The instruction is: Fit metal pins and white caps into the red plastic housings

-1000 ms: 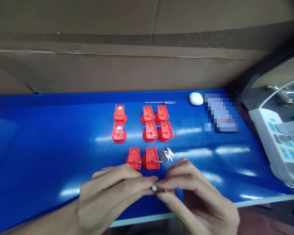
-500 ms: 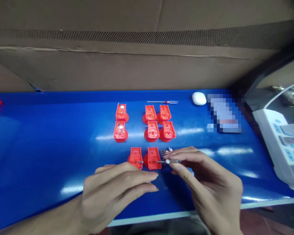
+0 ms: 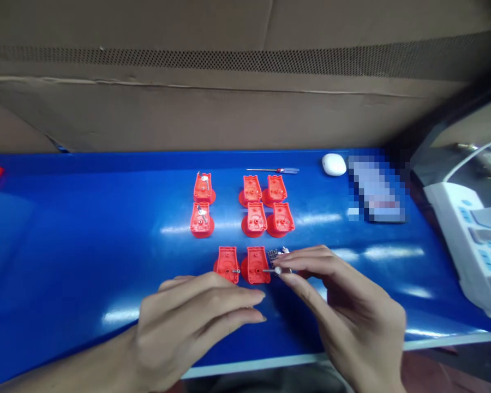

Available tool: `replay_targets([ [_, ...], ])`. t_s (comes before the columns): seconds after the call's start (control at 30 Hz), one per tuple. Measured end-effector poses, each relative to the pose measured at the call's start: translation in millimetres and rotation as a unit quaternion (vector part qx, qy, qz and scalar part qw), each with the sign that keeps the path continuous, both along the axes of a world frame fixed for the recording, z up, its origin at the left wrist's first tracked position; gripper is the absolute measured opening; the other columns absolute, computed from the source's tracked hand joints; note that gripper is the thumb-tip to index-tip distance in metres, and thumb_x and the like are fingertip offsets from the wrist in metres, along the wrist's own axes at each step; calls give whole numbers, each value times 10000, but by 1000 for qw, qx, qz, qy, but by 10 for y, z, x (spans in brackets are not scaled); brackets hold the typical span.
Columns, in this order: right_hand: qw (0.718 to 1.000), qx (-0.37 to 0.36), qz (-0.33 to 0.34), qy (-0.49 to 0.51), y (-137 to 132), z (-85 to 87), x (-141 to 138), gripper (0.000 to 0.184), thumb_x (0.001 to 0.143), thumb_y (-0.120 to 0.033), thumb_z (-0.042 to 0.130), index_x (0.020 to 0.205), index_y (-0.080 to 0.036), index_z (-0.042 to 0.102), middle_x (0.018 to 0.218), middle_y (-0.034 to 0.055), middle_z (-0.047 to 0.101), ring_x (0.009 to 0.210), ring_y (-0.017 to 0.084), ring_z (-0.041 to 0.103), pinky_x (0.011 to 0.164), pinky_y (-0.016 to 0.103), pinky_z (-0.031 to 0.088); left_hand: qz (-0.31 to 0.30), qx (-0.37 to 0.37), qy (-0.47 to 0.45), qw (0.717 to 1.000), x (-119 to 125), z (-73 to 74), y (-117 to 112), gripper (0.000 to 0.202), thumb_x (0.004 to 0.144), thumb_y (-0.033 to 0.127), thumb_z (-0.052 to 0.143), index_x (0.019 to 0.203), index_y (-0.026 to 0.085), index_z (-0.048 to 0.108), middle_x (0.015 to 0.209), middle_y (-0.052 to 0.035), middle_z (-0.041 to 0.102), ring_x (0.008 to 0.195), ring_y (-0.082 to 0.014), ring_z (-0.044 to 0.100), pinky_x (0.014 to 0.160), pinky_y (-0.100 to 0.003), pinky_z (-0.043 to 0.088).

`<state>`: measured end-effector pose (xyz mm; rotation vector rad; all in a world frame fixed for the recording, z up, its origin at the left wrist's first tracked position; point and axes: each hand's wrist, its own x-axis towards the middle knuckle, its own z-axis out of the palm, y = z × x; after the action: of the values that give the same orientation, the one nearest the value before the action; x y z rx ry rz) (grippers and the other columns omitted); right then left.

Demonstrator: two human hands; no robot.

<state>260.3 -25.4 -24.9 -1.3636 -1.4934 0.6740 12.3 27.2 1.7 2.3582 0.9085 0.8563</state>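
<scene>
My right hand (image 3: 343, 305) pinches a thin metal shaft with a white collar (image 3: 277, 270) between thumb and fingertips. The shaft's tip points left, over the nearer right red plastic housing (image 3: 257, 256). Beside it, a second red housing (image 3: 228, 256) has a small metal pin lying across its lower right part. My left hand (image 3: 200, 316) is in front of these two housings, thumb and fingers drawn close together; whatever lies between them is hidden. Just behind my right fingertips is a small cluster of dark and silvery metal parts (image 3: 273, 255), partly covered.
Farther back stand several red housings (image 3: 256, 218); the two on the left (image 3: 200, 221) have metal pieces in them. A screwdriver (image 3: 284, 171) lies behind them, with a white rounded case (image 3: 334, 164) to its right. A white device (image 3: 460, 240) stands at the right edge.
The shaft has turned or slid slightly in my right fingertips, its back end now more covered by them. My left hand stays almost where it was.
</scene>
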Motion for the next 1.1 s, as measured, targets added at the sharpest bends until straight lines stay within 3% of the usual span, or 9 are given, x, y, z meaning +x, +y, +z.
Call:
replay_targets([
  [0.17, 998, 38, 18, -36, 22, 3, -2, 245, 1004, -83, 800, 1162, -271, 803, 1090, 11, 841, 1028, 217, 791, 948, 403, 609, -15, 7, -22, 1000, 7, -1, 2, 206, 1143, 344, 658, 1120, 256, 843, 982, 55, 896, 779, -87, 841, 789, -142, 665],
  [0.43, 998, 29, 30, -42, 3, -10, -2, 238, 1015, -95, 787, 1178, -269, 794, 1091, 15, 820, 1029, 206, 766, 898, 380, 615, 3, -7, -70, 997, 59, 0, -13, 95, 1089, 252, 753, 1156, 239, 820, 1019, 54, 892, 830, -94, 853, 826, -149, 683],
  [0.7, 999, 16, 26, -41, -11, 26, -4, 263, 1013, -134, 801, 1226, -287, 793, 1165, 29, 805, 1005, 202, 751, 805, 354, 626, -30, -5, -113, 993, 40, -62, 23, 296, 997, 85, 832, 1262, 216, 807, 1098, 41, 902, 930, -110, 869, 938, -170, 689],
  [0.8, 999, 18, 2, -42, -54, 60, -26, 304, 1015, -150, 796, 1286, -287, 790, 1257, 58, 788, 1080, 232, 750, 788, 362, 638, -42, -20, -116, 992, 36, -65, 21, 316, 1024, 83, 796, 1308, 221, 790, 1142, 37, 900, 975, -115, 872, 964, -180, 695],
  [0.93, 988, 96, -83, -86, -135, 152, -30, 355, 968, -113, 806, 1284, -273, 800, 1222, 79, 785, 1082, 259, 763, 748, 367, 643, -64, -60, -127, 988, 14, -26, 18, 273, 1023, 78, 792, 1264, 206, 807, 1161, 5, 885, 992, -114, 866, 921, -144, 694],
  [1.0, 983, 126, -58, -122, -177, 207, -27, 410, 912, -79, 834, 1267, -280, 798, 1128, 59, 801, 1001, 243, 781, 742, 360, 651, -73, -82, -149, 983, 13, 1, 25, 264, 999, 55, 806, 1225, 190, 821, 1162, -29, 865, 963, -126, 865, 867, -155, 708],
  [1.03, 981, 135, -13, -139, -198, 231, -34, 435, 884, -69, 850, 1256, -287, 795, 1067, 42, 809, 936, 229, 791, 732, 352, 658, -77, -95, -156, 980, 16, 12, 29, 273, 991, 38, 805, 1219, 186, 825, 1156, -42, 853, 947, -129, 863, 844, -159, 711],
  [1.1, 985, 113, 4, -130, -238, 265, -81, 406, 903, -78, 827, 1246, -289, 784, 1002, 35, 819, 876, 226, 800, 728, 362, 668, -79, -113, -163, 977, 26, 24, 30, 309, 978, 15, 807, 1231, 190, 829, 1137, -45, 839, 917, -121, 855, 817, -150, 704],
])
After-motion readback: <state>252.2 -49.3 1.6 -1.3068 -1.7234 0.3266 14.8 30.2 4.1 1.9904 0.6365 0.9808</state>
